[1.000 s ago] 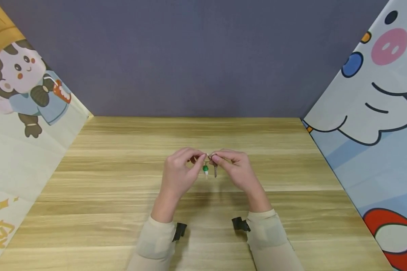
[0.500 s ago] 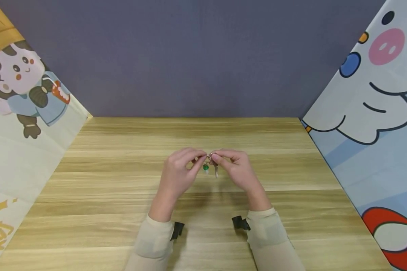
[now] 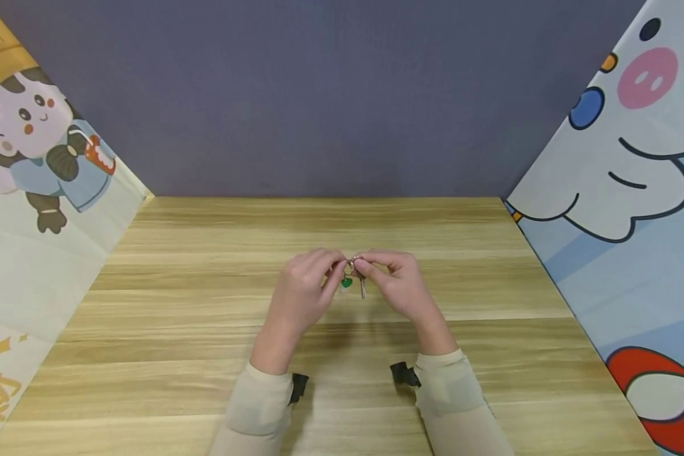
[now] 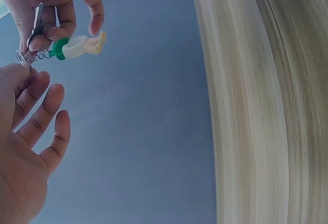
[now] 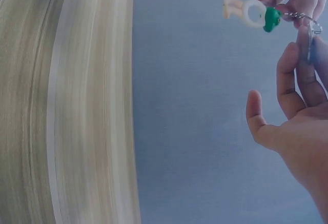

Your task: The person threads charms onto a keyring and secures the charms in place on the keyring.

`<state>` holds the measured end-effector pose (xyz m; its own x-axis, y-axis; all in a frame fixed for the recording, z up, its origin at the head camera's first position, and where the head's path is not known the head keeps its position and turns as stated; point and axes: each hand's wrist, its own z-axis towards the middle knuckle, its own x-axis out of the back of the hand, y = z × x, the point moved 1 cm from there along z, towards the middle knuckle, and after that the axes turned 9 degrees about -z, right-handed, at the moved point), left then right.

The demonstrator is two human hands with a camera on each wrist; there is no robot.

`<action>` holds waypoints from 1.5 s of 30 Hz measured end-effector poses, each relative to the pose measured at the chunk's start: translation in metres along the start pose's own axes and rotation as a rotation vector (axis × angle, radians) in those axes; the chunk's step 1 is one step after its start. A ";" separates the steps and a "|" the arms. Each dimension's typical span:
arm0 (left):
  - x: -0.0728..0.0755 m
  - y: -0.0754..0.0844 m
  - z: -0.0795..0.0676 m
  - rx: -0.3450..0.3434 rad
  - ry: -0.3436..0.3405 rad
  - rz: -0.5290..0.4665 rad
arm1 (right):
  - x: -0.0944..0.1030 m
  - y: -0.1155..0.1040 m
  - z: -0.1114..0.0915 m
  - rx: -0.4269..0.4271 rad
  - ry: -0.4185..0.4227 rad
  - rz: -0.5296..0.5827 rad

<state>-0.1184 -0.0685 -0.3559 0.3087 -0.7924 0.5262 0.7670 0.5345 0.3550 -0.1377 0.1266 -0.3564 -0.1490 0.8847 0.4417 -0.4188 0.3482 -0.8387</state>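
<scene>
Above the middle of the table, both hands meet at a small metal key ring. My left hand pinches the ring between thumb and index finger, its other fingers spread loose in the left wrist view. From the other side, my right hand pinches a silver key where it joins the ring. The key's blade points down in the head view. A small figure charm, green on top with a white body and pale legs, dangles from the ring on a short chain. Fingertips partly hide the ring.
A wood-grain table lies below the hands. Behind it rises a plain grey-blue panel. Cartoon-printed panels flank it on the left and right. Black camera mounts sit at both sleeved wrists.
The charm has turned at the ring, so in the head view mostly its green top shows. My left hand has tilted slightly; my right hand stays almost still.
</scene>
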 end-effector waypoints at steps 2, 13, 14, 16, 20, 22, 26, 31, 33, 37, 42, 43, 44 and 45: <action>0.000 0.000 -0.001 0.005 -0.004 -0.004 | 0.000 -0.001 0.000 0.003 -0.002 -0.002; -0.002 0.001 -0.001 0.034 0.004 -0.083 | 0.001 -0.003 -0.002 0.043 -0.009 -0.013; -0.002 0.001 -0.001 0.034 0.009 -0.089 | 0.001 -0.003 -0.002 0.046 -0.010 -0.011; -0.002 0.001 -0.002 0.034 0.014 -0.099 | 0.000 -0.002 -0.002 0.050 -0.010 -0.013; -0.002 0.001 -0.002 0.046 0.016 -0.110 | 0.000 -0.001 -0.002 0.067 -0.012 -0.013; -0.002 0.000 -0.002 0.054 0.013 -0.114 | 0.000 -0.001 -0.002 0.072 -0.014 -0.011; -0.002 0.000 -0.003 0.069 0.011 -0.115 | 0.000 -0.001 -0.002 0.074 -0.019 -0.004; -0.001 0.001 -0.002 0.086 0.017 -0.115 | 0.000 -0.002 -0.002 0.069 -0.025 0.007; -0.001 0.002 -0.002 0.091 0.021 -0.117 | 0.001 -0.003 -0.003 0.072 -0.025 0.010; -0.001 0.003 -0.002 0.098 0.028 -0.128 | 0.001 -0.004 -0.003 0.085 -0.024 0.014; -0.001 0.004 -0.003 0.135 0.036 -0.151 | 0.001 -0.004 -0.003 0.090 -0.039 0.014; -0.001 0.004 -0.003 0.150 0.033 -0.164 | 0.001 -0.004 -0.004 0.088 -0.042 0.010; 0.000 0.004 -0.003 0.171 0.027 -0.187 | 0.002 -0.004 -0.003 0.084 -0.046 0.007; 0.000 0.004 -0.003 0.203 0.013 -0.222 | 0.002 -0.004 -0.004 0.080 -0.049 0.002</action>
<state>-0.1135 -0.0671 -0.3567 0.1542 -0.8993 0.4092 0.6891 0.3947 0.6078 -0.1331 0.1279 -0.3531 -0.1928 0.8683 0.4570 -0.4887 0.3188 -0.8121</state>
